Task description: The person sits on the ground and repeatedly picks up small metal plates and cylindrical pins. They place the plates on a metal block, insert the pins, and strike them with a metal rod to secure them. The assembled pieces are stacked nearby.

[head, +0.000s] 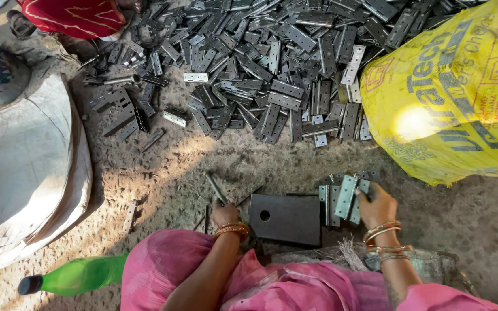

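My left hand (224,214) rests low on the dirt floor and pinches a thin metal rod (215,189) that sticks up and away from me. My right hand (377,206) is closed on a small stack of grey metal hinge plates (346,197), held just right of a dark square steel block (286,217) with a round hole. A few more hinge plates (325,203) stand against the block's right side. Both wrists wear orange bangles, and pink cloth covers my lap.
A big heap of grey metal hinges (272,63) covers the floor ahead. A yellow printed sack (456,92) bulges at the right, a white sack (24,173) at the left. A green bottle (76,275) lies near my left knee. Another person in red cloth (70,14) sits top left.
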